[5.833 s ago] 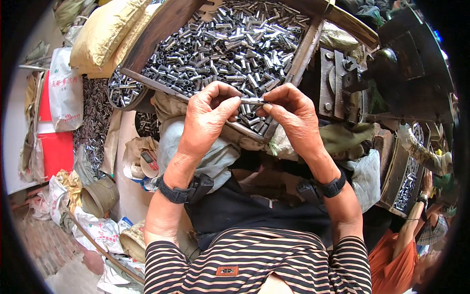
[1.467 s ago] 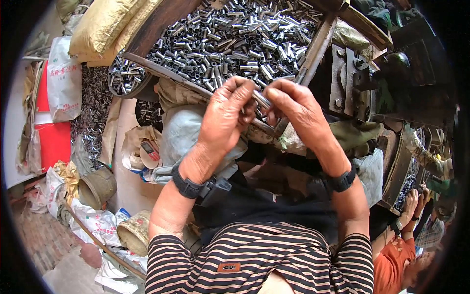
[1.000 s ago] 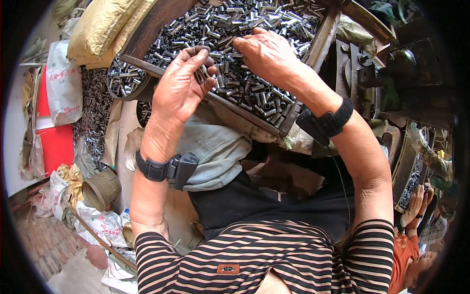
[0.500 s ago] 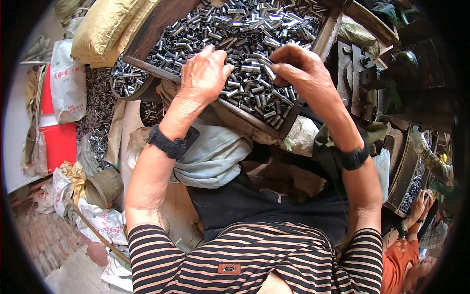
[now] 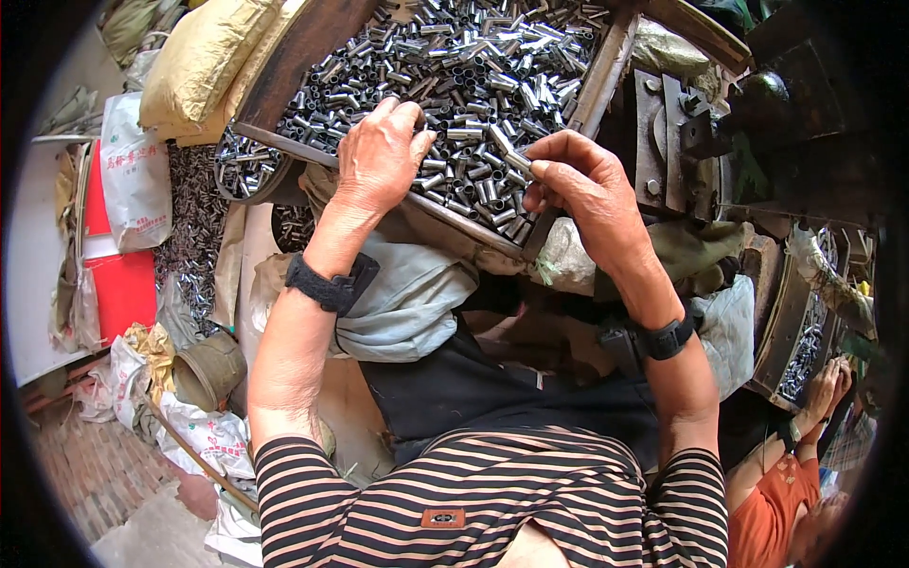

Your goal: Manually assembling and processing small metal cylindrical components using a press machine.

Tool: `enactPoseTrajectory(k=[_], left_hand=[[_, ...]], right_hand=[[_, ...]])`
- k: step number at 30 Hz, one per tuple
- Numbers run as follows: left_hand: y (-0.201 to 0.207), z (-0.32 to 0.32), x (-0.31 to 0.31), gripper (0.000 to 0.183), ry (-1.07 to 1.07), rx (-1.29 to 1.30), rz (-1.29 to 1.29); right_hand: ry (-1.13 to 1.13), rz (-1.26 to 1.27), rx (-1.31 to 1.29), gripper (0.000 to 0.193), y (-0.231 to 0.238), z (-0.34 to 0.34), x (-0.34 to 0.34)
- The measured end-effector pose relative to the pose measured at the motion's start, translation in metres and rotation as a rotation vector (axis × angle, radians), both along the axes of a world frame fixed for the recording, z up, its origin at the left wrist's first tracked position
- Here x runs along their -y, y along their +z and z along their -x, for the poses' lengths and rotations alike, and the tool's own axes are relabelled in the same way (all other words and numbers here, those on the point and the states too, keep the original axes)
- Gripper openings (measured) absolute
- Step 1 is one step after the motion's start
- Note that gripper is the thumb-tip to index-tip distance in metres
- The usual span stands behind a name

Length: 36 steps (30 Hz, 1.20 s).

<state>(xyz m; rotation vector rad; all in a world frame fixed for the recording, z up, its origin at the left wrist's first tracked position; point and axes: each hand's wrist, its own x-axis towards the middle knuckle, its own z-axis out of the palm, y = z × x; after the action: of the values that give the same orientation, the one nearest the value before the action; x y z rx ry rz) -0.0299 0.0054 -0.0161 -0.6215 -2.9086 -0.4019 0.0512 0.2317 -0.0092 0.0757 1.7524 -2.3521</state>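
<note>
A wooden tray [image 5: 592, 80] in front of me is heaped with short, shiny metal tubes [image 5: 483, 71]. Between the thumb and fingers of my right hand [image 5: 587, 185], above the tray's near right corner, is a metal tube [image 5: 514, 156]. It slants up and left from the fingertips; I cannot tell if a second tube lies against its end. My left hand [image 5: 379, 161] rests over the near left edge of the tray, its fingers curled down and closed among the tubes. Its fingertips are hidden, so whatever they hold does not show.
A round container of tubes [image 5: 251, 161] stands left of the tray, below a yellow sack [image 5: 204, 71]. More tubes lie farther left, near a bucket [image 5: 206, 367]. Dark machinery [image 5: 672, 142] stands to the right. At lower right, another person's hands [image 5: 824, 388] are near a second tray [image 5: 800, 355].
My right hand has moved down and slightly right, and the tube in its fingers now shows clearly. My left hand has shifted slightly left and down. The view has shifted a little.
</note>
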Motion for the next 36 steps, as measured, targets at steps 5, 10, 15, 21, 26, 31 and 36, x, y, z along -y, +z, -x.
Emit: enactPoseTrajectory(k=[5, 10, 15, 21, 26, 31, 36], left_hand=[[0.002, 0.005, -0.001, 0.026, -0.011, 0.003, 0.103], [-0.002, 0.014, 0.004, 0.025, -0.032, 0.019, 0.132], [0.005, 0.01, 0.011, 0.021, -0.04, 0.264, -0.407], [0.028, -0.037, -0.015, 0.017, -0.032, 0.811, -1.05], [0.034, -0.057, -0.026, 0.024, -0.012, 0.881, -1.126], [0.025, -0.062, -0.031, 0.024, -0.021, 0.955, -1.246], [0.012, -0.067, -0.037, 0.022, 0.024, 0.91, -1.244]], right_hand=[[0.022, 0.018, -0.012, 0.014, -0.004, -0.003, 0.0], [0.019, -0.007, -0.004, 0.014, -0.001, -0.004, 0.002], [0.016, 0.057, 0.029, 0.012, -0.001, -0.002, 0.004], [0.022, 0.026, -0.063, 0.012, -0.002, 0.0, 0.013], [0.031, 0.026, -0.037, 0.012, 0.004, -0.005, 0.015], [0.065, -0.179, -0.15, 0.018, 0.008, -0.01, 0.014], [0.129, -0.381, -0.205, 0.034, 0.004, -0.021, 0.01]])
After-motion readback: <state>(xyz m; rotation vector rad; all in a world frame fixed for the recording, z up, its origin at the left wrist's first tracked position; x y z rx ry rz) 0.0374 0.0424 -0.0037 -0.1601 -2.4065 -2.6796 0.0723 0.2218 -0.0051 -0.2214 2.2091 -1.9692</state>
